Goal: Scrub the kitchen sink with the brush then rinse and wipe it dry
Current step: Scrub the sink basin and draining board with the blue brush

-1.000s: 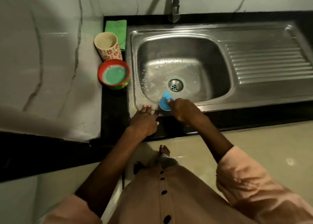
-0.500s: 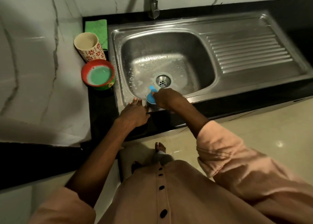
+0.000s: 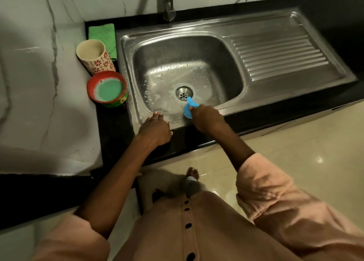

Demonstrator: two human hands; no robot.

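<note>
A stainless steel sink with a soapy, wet basin sits in a black counter. Its round drain lies near the front of the basin. My right hand grips a small blue brush against the basin's front wall, just below the drain. My left hand rests on the sink's front rim with its fingers straight, a little left of the brush. A green cloth lies on the counter at the sink's back left corner.
A red bowl of green soapy liquid and a floral cup stand left of the sink. The tap rises behind the basin. A ribbed drainboard stretches to the right. A white marble wall bounds the left side.
The view shifted, so the sink sits differently in frame. My right hand and the brush stayed at the basin's front wall. My left hand kept its place on the rim.
</note>
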